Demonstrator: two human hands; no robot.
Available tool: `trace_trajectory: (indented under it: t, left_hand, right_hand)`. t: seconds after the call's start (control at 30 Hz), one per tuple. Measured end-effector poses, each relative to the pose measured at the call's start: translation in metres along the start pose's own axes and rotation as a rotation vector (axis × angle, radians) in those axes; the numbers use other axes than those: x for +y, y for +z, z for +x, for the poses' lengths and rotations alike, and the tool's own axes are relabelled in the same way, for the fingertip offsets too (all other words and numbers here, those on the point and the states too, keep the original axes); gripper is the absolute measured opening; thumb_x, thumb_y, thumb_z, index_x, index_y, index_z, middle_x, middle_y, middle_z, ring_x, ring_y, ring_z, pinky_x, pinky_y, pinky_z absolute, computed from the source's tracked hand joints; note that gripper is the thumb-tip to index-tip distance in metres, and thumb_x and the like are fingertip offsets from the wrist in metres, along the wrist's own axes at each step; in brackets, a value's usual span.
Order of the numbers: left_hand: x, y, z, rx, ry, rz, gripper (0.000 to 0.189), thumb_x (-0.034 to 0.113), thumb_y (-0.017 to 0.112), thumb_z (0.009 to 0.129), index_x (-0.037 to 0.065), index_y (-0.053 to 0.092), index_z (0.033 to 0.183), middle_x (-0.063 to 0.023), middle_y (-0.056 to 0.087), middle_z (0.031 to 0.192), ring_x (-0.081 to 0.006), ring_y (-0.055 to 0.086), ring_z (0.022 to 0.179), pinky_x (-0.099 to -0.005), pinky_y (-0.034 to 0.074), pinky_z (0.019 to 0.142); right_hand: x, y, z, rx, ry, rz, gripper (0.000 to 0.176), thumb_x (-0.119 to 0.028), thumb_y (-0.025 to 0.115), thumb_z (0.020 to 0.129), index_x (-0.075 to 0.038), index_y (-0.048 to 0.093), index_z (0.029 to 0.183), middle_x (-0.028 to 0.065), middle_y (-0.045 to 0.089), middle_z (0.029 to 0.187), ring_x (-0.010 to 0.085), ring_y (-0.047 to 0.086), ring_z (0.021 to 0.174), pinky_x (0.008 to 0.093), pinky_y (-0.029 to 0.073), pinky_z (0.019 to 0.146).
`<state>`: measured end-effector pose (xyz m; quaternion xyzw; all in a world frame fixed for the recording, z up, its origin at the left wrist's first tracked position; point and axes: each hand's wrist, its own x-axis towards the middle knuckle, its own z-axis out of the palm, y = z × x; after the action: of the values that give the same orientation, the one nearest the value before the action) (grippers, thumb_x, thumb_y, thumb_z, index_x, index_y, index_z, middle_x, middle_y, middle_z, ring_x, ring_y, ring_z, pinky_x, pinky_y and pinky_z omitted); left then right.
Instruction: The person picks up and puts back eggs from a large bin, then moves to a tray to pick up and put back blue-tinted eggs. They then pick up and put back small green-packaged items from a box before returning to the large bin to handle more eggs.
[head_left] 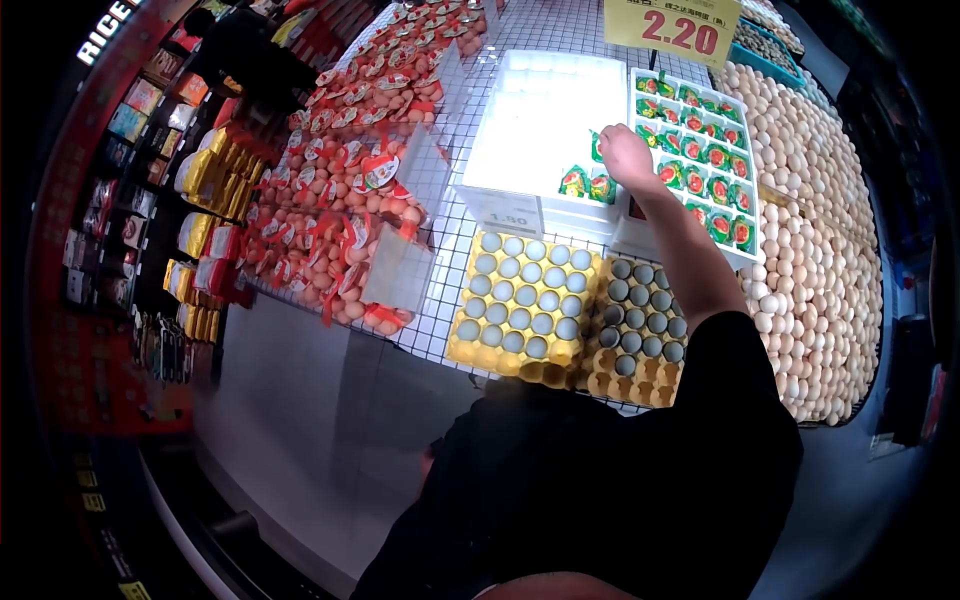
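Observation:
My right hand (627,155) reaches over a white foam tray (530,130), its fingers closed on a green-wrapped egg (597,146). Two more wrapped eggs (587,185) sit in that tray's near right corner; the rest of its surface is washed out by glare. Just right of it, a second white tray (757,215) holds rows of eggs in green wrappers with a red print, partly covered by my forearm. Low beside my dark clothing shows a small sliver of my left hand (428,466); its fingers are hidden.
Pale blue eggs fill a yellow carton (455,350) and a brown carton (645,390) in front. Net-bagged eggs (330,215) lie left behind clear dividers (400,270). Loose eggs (810,260) are heaped right. A price sign (672,30) stands behind; a person (245,60) is far left.

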<state>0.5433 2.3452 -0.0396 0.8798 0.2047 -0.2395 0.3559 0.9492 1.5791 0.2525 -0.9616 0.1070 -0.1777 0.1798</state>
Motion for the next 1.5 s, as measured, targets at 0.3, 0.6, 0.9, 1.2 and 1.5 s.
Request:
trace_trajectory:
  t: [0.3, 0.6, 0.9, 1.2, 1.5]
  left_hand:
    - [0.016, 0.001, 0.013, -0.033, 0.024, 0.04, 0.049, 0.039, 0.072, 0.104, -0.004, 0.078, 0.127, -0.0247, 0.082, 0.119, -0.0414, 0.08, 0.113, -0.0474, 0.06, 0.101]
    - [0.014, 0.007, 0.017, -0.043, 0.017, 0.053, 0.048, 0.038, 0.072, 0.104, -0.004, 0.078, 0.127, -0.0247, 0.082, 0.119, -0.0416, 0.08, 0.113, -0.0476, 0.061, 0.101]
    - [0.024, 0.009, 0.023, -0.062, 0.036, 0.082, 0.048, 0.038, 0.072, 0.104, -0.003, 0.078, 0.127, -0.0248, 0.082, 0.119, -0.0417, 0.079, 0.113, -0.0477, 0.061, 0.1]
    - [0.021, 0.006, 0.024, -0.066, 0.027, 0.08, 0.047, 0.038, 0.072, 0.103, -0.003, 0.078, 0.126, -0.0248, 0.082, 0.119, -0.0419, 0.079, 0.113, -0.0478, 0.061, 0.1]
    - [0.014, 0.012, 0.03, -0.07, 0.024, 0.077, 0.047, 0.037, 0.072, 0.103, -0.003, 0.078, 0.126, -0.0248, 0.082, 0.119, -0.0421, 0.079, 0.113, -0.048, 0.061, 0.1]
  right_hand:
    - [0.014, -0.021, -0.014, 0.238, -0.006, 0.051, 0.029, -0.02, 0.071, 0.095, -0.009, 0.084, 0.118, 0.019, 0.08, 0.115, 0.0397, 0.073, 0.116, 0.0492, 0.055, 0.108]
    - [0.038, -0.103, -0.057, 0.069, 0.47, 0.448, 0.032, -0.021, 0.071, 0.101, -0.005, 0.079, 0.127, 0.0226, 0.081, 0.117, 0.036, 0.079, 0.111, 0.0451, 0.062, 0.097]
    - [-0.038, -0.052, -0.058, -0.34, -0.095, 0.219, 0.042, -0.033, 0.076, 0.097, -0.007, 0.079, 0.13, 0.0174, 0.081, 0.127, 0.0371, 0.075, 0.119, 0.0445, 0.059, 0.106]
    - [-0.047, -0.031, -0.056, -0.306, -0.118, 0.151, 0.04, -0.033, 0.071, 0.097, -0.008, 0.079, 0.127, 0.0172, 0.079, 0.127, 0.0374, 0.074, 0.12, 0.0467, 0.059, 0.105]
    - [0.043, -0.102, -0.087, 0.013, 0.411, 0.161, 0.038, -0.032, 0.072, 0.098, -0.006, 0.079, 0.126, 0.0155, 0.082, 0.118, 0.0309, 0.084, 0.087, 0.0448, 0.064, 0.092]
